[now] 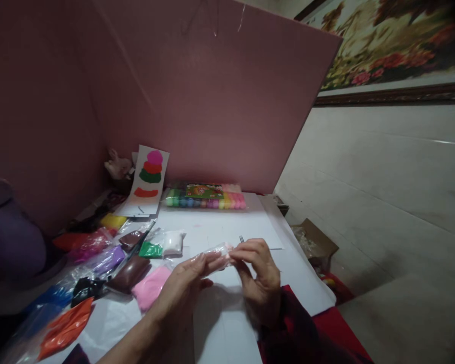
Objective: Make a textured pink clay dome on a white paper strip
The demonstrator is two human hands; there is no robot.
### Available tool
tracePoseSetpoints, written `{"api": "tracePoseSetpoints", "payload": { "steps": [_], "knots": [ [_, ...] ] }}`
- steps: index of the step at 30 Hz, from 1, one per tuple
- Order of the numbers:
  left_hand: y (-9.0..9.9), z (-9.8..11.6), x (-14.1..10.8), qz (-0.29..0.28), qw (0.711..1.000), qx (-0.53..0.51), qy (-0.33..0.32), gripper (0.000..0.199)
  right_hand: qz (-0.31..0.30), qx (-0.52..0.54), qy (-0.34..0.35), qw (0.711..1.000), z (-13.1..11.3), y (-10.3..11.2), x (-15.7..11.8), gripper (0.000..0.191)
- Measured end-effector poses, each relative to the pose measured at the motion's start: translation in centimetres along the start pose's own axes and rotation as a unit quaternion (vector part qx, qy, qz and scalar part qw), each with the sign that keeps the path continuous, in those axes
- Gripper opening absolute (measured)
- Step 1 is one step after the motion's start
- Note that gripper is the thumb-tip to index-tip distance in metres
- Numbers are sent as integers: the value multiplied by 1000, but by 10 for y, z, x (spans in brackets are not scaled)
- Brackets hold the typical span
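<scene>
Both my hands are over the white table surface [250, 217], close together. My left hand [185, 283] is closed round a clear plastic packet [223, 251] with something pale pink in it. The thumb and fingertips of my right hand [260, 280] pinch the packet's right end. Left of my left hand lies a bag of pink clay [151, 287], with a white bag [173, 242] and a green bag [150, 249] just beyond. The tines of a small fork [241, 239] show behind my right hand; its other parts are hidden.
Bags of brown [129, 274], black [87, 290] and orange [66, 327] clay lie at the left. A long pack of coloured clay [205, 197] lies at the back, beside a propped card with painted shapes [146, 179]. An open cardboard box [318, 242] stands right of the table.
</scene>
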State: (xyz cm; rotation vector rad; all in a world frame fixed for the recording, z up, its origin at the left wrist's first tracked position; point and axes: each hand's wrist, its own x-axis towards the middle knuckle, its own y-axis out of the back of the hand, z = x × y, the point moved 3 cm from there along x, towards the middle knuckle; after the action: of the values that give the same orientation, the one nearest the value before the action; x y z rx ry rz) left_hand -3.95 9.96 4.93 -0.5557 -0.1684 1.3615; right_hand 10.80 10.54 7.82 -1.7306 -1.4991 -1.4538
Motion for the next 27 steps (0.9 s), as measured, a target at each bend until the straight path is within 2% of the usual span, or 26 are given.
{"api": "tracePoseSetpoints", "payload": {
  "steps": [2,3,6,8,9,12,13,17,18,21,22,24,26,27],
  "knots": [
    [0,0,0,4,1000,4,-2,36,47,6,-29,998,1,3,-1,22],
    [0,0,-1,5,1000,4,-4,35,51,4,-24,998,1,3,-1,23],
    [0,-2,-1,3,1000,-8,-4,36,-31,-17,47,998,-2,-1,-3,29],
    [0,-2,-1,1,1000,-5,-2,37,-68,-27,65,995,-2,-4,-3,30],
    [0,-2,-1,3,1000,1,-3,37,-58,-27,51,997,-1,-3,-2,29],
    [-2,-1,-1,9,1000,17,-6,38,29,-18,-14,999,2,3,0,25],
    [-2,-1,-1,10,1000,21,-6,39,31,-19,-13,999,2,3,0,25],
    [-1,-2,0,-9,1000,19,-3,39,-59,-33,51,996,-1,-3,0,27],
    [-1,-3,1,-12,1000,12,1,40,-52,-32,38,997,-1,-3,1,27],
    [2,-4,2,-17,999,-22,19,42,42,-19,-50,998,4,4,1,21],
    [2,-4,3,-21,999,-37,26,42,57,-15,-58,997,4,6,1,20],
    [4,-4,3,-31,996,-70,40,41,16,-13,-6,1000,2,3,0,23],
    [5,-5,4,-31,994,-95,50,39,-59,-20,67,996,-1,-2,-2,28],
    [6,-5,4,-28,993,-103,55,38,-67,-22,74,995,-1,-3,-2,29]
  ]
}}
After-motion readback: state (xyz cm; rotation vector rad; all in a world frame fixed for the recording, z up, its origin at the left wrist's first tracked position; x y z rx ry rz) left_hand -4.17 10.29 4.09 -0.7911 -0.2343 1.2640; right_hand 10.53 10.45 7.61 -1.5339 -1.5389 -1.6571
